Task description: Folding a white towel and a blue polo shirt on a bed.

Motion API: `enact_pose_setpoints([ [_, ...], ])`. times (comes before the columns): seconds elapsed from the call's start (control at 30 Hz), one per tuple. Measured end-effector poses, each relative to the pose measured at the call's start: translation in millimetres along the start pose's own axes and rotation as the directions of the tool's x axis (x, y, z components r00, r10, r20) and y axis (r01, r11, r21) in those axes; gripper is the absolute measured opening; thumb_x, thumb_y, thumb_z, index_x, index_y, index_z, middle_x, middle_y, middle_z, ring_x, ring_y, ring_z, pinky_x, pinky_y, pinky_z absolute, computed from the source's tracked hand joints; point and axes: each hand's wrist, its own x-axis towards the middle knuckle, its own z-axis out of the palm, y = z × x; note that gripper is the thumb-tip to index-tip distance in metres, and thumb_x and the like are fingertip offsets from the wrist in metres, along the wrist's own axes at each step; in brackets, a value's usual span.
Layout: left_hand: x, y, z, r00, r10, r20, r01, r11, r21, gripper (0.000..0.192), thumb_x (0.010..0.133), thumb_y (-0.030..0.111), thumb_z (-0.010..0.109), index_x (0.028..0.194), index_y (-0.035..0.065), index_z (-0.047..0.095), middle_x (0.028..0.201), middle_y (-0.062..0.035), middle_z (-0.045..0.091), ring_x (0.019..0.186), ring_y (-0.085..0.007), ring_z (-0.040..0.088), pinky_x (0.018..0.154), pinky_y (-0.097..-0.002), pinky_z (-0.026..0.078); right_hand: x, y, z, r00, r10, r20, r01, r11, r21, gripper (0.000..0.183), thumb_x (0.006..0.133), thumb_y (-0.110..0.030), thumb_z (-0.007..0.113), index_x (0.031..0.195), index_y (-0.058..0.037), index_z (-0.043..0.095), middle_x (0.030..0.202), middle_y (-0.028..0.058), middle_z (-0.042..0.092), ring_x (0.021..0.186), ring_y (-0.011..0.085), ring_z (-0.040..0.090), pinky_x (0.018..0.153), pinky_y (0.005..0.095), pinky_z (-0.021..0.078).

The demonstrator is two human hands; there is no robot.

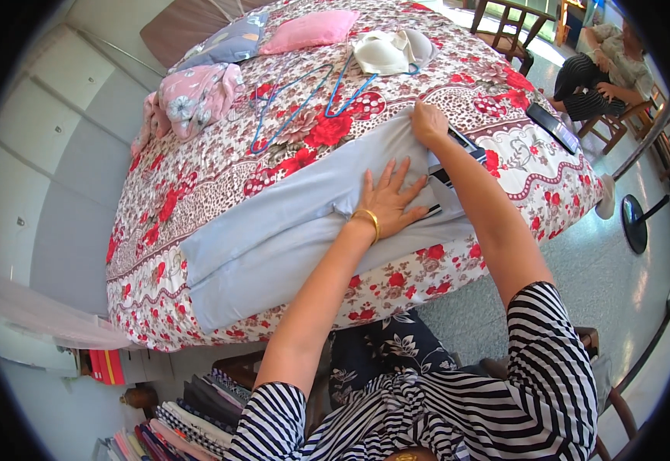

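Observation:
A pair of light blue trousers (277, 230) lies spread across the near part of the bed, legs towards the left. My left hand (391, 199) rests flat on the trousers with its fingers spread, a gold bracelet (374, 221) at its wrist. Farther up, my right hand (429, 122) grips the far upper edge of the trousers, fingers closed on the cloth. Beside and below my right hand, dark and white striped cloth (467, 144) shows partly, covered in part by my right forearm.
The flowered bed sheet (167, 230) bears blue hangers (294, 109), a white bra (382, 53), a pink pillow (312, 30), a grey-blue pillow (225, 43), a bundled pink cloth (196, 101) and a phone (553, 128). Folded clothes (196, 412) stand below left. A seated person (606, 75) is at the upper right.

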Motion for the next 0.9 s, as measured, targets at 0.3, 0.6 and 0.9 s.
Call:
enact_pose_setpoints([
  [0.3, 1, -10, 13, 0.973, 0.228, -0.022, -0.228, 0.974, 0.013, 0.05, 0.083, 0.052, 0.033, 0.128, 0.0298, 0.034, 0.141, -0.0052, 0.013, 0.13, -0.0253, 0.007, 0.101, -0.0534, 0.006, -7, -7, -16, 0.995, -0.098, 0.033, 0.101, 0.992, -0.08, 0.023, 0.079, -0.018, 0.051, 0.095, -0.0024, 0.046, 0.086, 0.0161, 0.059, 0.082, 0.0327, 0.057, 0.069, 0.0398, 0.0456],
  [0.6, 5, -9, 16, 0.956, 0.277, -0.096, -0.27, 0.96, 0.081, 0.05, 0.084, 0.048, 0.033, 0.128, 0.0242, 0.036, 0.138, -0.0055, 0.022, 0.129, -0.0247, 0.012, 0.102, -0.0509, 0.005, -71, -1, 5, 0.746, -0.494, 0.447, 0.556, 0.831, -0.009, 0.053, 0.087, -0.043, 0.027, 0.133, -0.0157, 0.025, 0.14, 0.0081, 0.017, 0.13, 0.0248, 0.01, 0.102, 0.0481, 0.0093],
  [0.9, -61, -37, -18, 0.9, 0.061, -0.432, -0.261, 0.868, -0.422, 0.025, 0.077, 0.021, 0.056, 0.099, 0.009, 0.061, 0.097, -0.0084, 0.061, 0.088, -0.0237, 0.057, 0.079, -0.032, 0.044, -96, -38, -9, 0.838, -0.511, 0.192, 0.545, 0.806, -0.232, 0.051, 0.08, -0.031, 0.049, 0.125, -0.0101, 0.036, 0.137, 0.0114, 0.022, 0.129, 0.0237, 0.015, 0.101, 0.0461, 0.0165],
])
